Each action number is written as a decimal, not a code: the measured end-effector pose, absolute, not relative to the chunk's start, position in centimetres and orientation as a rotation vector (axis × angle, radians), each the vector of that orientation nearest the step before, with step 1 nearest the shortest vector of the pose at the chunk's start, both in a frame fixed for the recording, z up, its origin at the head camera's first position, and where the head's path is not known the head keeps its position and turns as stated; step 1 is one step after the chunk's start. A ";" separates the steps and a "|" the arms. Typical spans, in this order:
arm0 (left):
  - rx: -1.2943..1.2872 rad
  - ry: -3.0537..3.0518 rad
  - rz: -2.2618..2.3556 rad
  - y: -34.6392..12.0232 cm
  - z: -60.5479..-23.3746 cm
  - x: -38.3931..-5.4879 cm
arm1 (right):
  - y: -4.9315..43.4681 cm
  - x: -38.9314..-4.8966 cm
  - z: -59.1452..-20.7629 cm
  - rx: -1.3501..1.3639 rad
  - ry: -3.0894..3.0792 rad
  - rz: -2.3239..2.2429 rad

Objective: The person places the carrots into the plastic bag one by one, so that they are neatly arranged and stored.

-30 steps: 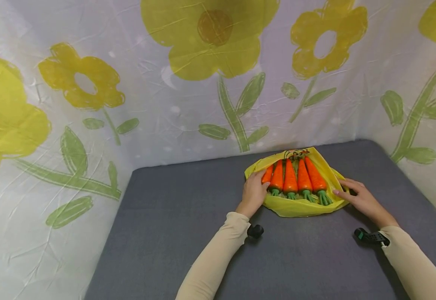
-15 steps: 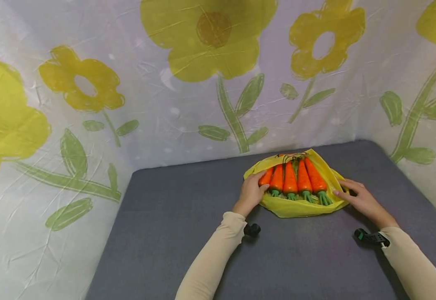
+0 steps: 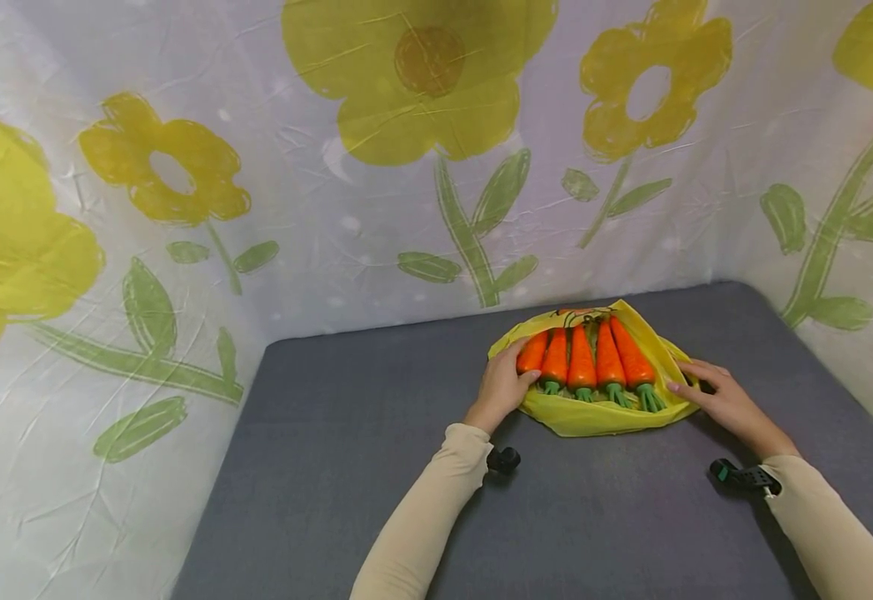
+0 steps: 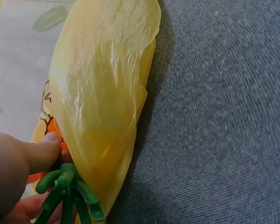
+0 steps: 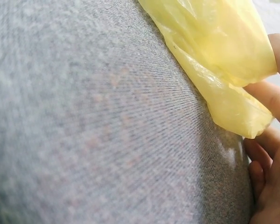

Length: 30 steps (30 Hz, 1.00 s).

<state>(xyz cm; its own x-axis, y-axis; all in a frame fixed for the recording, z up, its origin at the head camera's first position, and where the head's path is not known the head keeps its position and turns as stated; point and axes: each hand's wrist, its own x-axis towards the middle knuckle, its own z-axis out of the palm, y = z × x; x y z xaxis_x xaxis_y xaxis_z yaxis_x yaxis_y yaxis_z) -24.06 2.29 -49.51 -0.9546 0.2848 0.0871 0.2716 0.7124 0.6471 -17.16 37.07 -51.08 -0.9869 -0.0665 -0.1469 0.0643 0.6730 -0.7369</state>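
Observation:
A yellow plastic bag [image 3: 601, 423] lies on the table with its mouth spread, showing a row of several orange carrots [image 3: 581, 358] with green tops toward me. My left hand [image 3: 500, 385] is at the bag's left side, holding the leftmost carrot [image 3: 532, 353] between thumb and fingers. In the left wrist view, its green top [image 4: 67, 186] sticks out beside the bag [image 4: 100, 84]. At the bag's right edge my right hand [image 3: 729, 402] pinches the plastic; the right wrist view shows the thumb over a fold of the bag [image 5: 224, 51] and fingers behind it.
The dark grey cloth-covered table [image 3: 346, 433] extends left and in front of the bag. Behind and at both sides hangs a white curtain [image 3: 316, 250] printed with yellow flowers. Black straps with small devices [image 3: 740, 475] sit at both wrists.
My left hand has shifted slightly left with the leftmost carrot, which now shows more fully. The bag's upper edge has sagged a little. My right hand stays in place.

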 end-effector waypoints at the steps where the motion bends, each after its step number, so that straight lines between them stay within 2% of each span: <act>1: 0.453 2.883 1.101 2.3 -49.5 -24.1 | 37.1 -17.2 -51.1 -0.002 2.724 -1.208; 13: 0.413 2.906 1.131 2.5 -49.6 -24.1 | 36.9 -17.2 -51.1 0.033 2.705 -1.208; 23: 0.394 3.088 0.986 3.3 -49.2 -24.3 | 37.1 -17.2 -51.1 0.038 2.698 -1.206; 30: 0.355 3.126 1.071 3.6 -49.2 -24.2 | 37.1 -17.3 -51.3 0.016 2.705 -1.208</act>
<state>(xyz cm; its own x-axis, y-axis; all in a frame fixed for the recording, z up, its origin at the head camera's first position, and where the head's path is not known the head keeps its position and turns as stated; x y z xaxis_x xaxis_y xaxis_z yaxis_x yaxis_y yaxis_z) -24.21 3.65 -49.19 -0.9609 0.1409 0.2384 0.2576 0.7713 0.5821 -17.25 37.10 -51.27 -0.9840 -0.0629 -0.1668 0.0822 0.6703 -0.7375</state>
